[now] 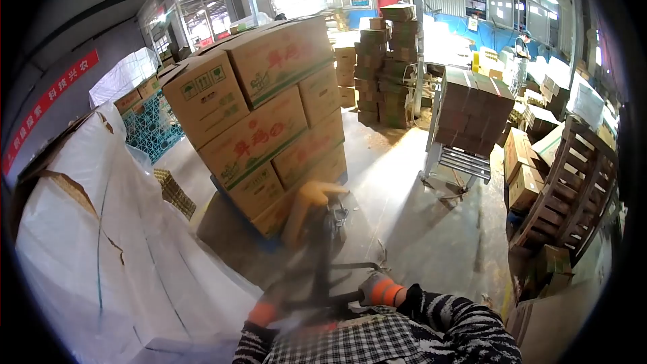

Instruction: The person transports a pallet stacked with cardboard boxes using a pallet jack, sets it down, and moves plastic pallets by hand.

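Observation:
My right hand (381, 290), in a grey glove with an orange cuff, is wrapped round the right side of a black pallet jack handle (323, 273). On the handle's left side is my left hand (267, 307), smeared by motion, its orange cuff showing; the fingers cannot be made out. The handle rises from the blurred orange body of the pallet jack (313, 195). Directly beyond it stands a tall stack of printed cardboard cartons (253, 135) on a blue pallet (266, 241), which shows only along its lower edge.
White wrapped goods (128, 249) rise close on my left. A trolley (465, 162) carrying bundled brown cardboard (472, 108) stands ahead right. A wooden pallet (569, 189) leans among boxes at the right. Stacked cartons (387, 67) stand by a pillar; a person (522, 44) is far back right.

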Demonstrator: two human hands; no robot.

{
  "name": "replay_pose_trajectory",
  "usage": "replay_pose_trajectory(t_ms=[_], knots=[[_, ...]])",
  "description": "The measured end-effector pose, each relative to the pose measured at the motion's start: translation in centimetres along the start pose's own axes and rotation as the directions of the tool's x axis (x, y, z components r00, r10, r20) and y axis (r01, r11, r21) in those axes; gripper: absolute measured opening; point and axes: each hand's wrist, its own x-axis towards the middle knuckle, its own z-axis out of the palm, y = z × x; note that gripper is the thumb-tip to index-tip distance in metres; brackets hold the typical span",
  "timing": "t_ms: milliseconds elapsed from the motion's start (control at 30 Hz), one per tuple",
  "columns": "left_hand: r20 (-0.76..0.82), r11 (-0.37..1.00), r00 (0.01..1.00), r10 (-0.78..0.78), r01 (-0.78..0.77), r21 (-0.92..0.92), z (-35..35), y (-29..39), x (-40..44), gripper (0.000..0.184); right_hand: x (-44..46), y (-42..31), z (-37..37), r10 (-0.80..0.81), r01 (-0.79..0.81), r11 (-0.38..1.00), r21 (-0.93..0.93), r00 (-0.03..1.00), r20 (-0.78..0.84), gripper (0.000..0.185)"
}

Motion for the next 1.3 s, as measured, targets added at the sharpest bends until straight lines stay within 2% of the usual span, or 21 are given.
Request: replay_pose_trajectory(t_ms=[67,100,167,267,333,433,467,533,567,633,667,733,767,833,933,1000,1033,1067,1200,1267,1300], knots=[[0.037,0.999,0.999,-0.04,0.04,0.0,-0.3,1.5,0.3,0.043,-0.9,2.3,-1.5,-0.056,0.056,0.998,-0.003,0.998,-0.01,0.03],[0.115,0.994,0.991,-0.07,0.079,-0.08,-4.6,5.1,0.4,0.042,-0.8,3.0,-2.8,-0.063,0.064,0.998,-0.01,0.993,0.101,0.033],[0.263,0.98,0.964,-0.052,0.1,-0.174,-9.0,8.5,1.3,0.042,-1.3,4.6,-4.5,-0.127,0.127,0.992,0.014,0.989,0.07,0.033],[0.241,0.957,0.969,-0.051,0.117,-0.266,-12.8,12.6,2.0,0.042,-1.8,6.7,-8.0,-0.231,0.229,0.973,0.033,0.972,0.048,0.037],[0.195,0.94,0.98,-0.04,0.103,-0.325,-14.5,14.3,2.6,0.042,-2.0,7.3,-11.6,-0.195,0.191,0.981,0.037,0.955,0.222,0.039],[0.108,0.92,0.989,-0.1,0.133,-0.368,-16.8,15.1,3.9,0.04,-2.1,8.2,-15.9,-0.258,0.247,0.966,0.083,0.948,0.184,0.041],[0.146,0.917,0.982,-0.118,0.164,-0.362,-17.8,15.2,4.2,0.038,-1.6,8.9,-16.7,-0.291,0.276,0.954,0.113,0.946,0.142,0.041],[0.221,0.911,0.963,-0.156,0.226,-0.346,-20.0,15.5,4.9,0.036,-0.8,9.3,-18.6,-0.33,0.322,0.944,0.075,0.92,0.209,0.043],[0.128,0.871,0.98,-0.155,0.197,-0.45,-21.8,16.1,5.4,0.037,-0.6,9.3,-20.2,-0.306,0.287,0.95,0.125,0.934,0.186,0.044],[-0.089,0.878,0.984,-0.156,0.097,-0.469,-21.2,14.5,5.5,0.042,0.5,9.8,-21.8,-0.28,0.248,0.937,0.245,0.954,0.109,0.046],[-0.137,0.919,0.973,-0.185,0.121,-0.376,-20.2,12.6,6.1,0.044,0.8,9.5,-24.0,-0.26,0.216,0.915,0.34,0.962,0.088,0.043],[-0.159,0.95,0.946,-0.282,0.252,-0.182,-20.2,9.9,8.1,0.048,2.5,10.3,-25.5,-0.156,0.135,0.935,0.329,0.987,0.037,0.043],[-0.166,0.947,0.944,-0.284,0.25,-0.201,-22.3,10.4,9.0,0.048,4.2,12.4,-23.9,-0.192,0.215,0.913,0.346,0.976,-0.099,0.039],[-0.4,0.976,0.907,-0.131,0.048,-0.213,-27.0,12.1,10.4,0.027,5.8,12.0,-26.5,-0.196,0.279,0.929,0.243,0.928,-0.317,0.032],[-0.476,0.987,0.868,-0.143,0.093,-0.128,-27.6,9.6,13.4,0.039,8.1,12.0,-28.4,-0.217,0.247,0.969,-0.007,0.838,-0.5,0.021],[-0.544,0.988,0.832,-0.111,0.036,-0.147,-27.0,7.8,15.2,0.037,10.4,13.0,-28.0,-0.218,0.24,0.969,-0.057,0.728,-0.65,0.021],[-0.652,0.994,0.755,-0.071,0.003,-0.106,-26.9,6.9,16.2,0.038,11.2,13.0,-28.5,-0.205,0.259,0.966,-0.026,0.697,-0.687,0.023],[-0.748,0.998,0.663,-0.035,-0.017,-0.062,-26.8,6.1,17.3,0.038,12.8,15.3,-27.0,-0.234,0.257,0.962,-0.093,0.597,-0.767,0.023],[-0.831,1.0,0.555,-0.024,0.025,-0.012,-27.1,4.2,21.7,0.045,17.5,18.7,-26.8,-0.167,0.287,0.957,-0.043,0.423,-0.891,0.025],[-0.842,0.999,0.537,-0.049,0.03,-0.039,-27.6,2.8,23.8,0.046,19.3,19.4,-27.6,-0.135,0.217,0.975,-0.045,0.422,-0.896,0.025],[-0.878,0.999,0.479,-0.005,0.032,0.012,-27.2,1.6,25.2,0.046,20.3,20.1,-27.9,-0.108,0.212,0.977,-0.01,0.456,-0.883,0.025]])
